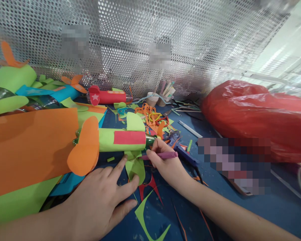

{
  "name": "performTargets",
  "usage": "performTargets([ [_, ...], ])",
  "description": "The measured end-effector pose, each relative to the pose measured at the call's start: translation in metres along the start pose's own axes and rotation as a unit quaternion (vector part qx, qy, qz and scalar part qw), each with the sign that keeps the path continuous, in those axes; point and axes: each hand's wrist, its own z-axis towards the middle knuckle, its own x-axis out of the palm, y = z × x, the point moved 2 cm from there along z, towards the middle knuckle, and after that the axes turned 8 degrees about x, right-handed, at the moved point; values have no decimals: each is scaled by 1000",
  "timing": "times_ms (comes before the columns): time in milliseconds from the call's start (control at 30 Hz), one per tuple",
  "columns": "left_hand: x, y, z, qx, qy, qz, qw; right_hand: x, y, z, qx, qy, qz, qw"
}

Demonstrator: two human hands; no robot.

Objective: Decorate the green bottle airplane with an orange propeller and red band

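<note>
Pen work on the near green wing of a paper-wrapped bottle.
Left to right, as I watched: the bottle lay sideways on the desk; the left hand, open, touched the wing; the right hand gripped a purple pen, tip near the wing's base. Firm fingertip pressure close to the stroke, and a light touch, seemed best for keeping the paper still.

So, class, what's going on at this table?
A person's right hand holds a slim purple pen, its tip at a lime-green paper shape. The left hand touches that shape. Beside it, a green bottle wrapped in lime-green paper lies on its side, bearing a red rectangle. Coloured paper scraps lie about.
</note>
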Motion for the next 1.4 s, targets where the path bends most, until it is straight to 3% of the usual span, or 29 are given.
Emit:
performTargets([
  [267, -4, -2, 2, 10, 27, 21, 999, 0, -1, 0, -2, -1, -4, 1000],
  [767, 0, 0, -1, 0, -6, -6, 1000, -2, 5, -4, -3, -34, 8, 999],
  [900, 2, 1, -1, -2, -4, -6, 1000, 1, 9, -7, 17, 18, 36, 999],
  [1033, -2, 0, 0, 6, 12, 2, 1000, 5, 9, -7, -17, 68, 35, 997],
  [1133, -4, -1, 1, 5, 14, 1, 1000, 6, 5, -6, -35, 79, 32, 996],
  [1400, -2, -1, 0, 5, -2, -3, 1000, 8, -3, -3, -1, 89, 49, 995],
])
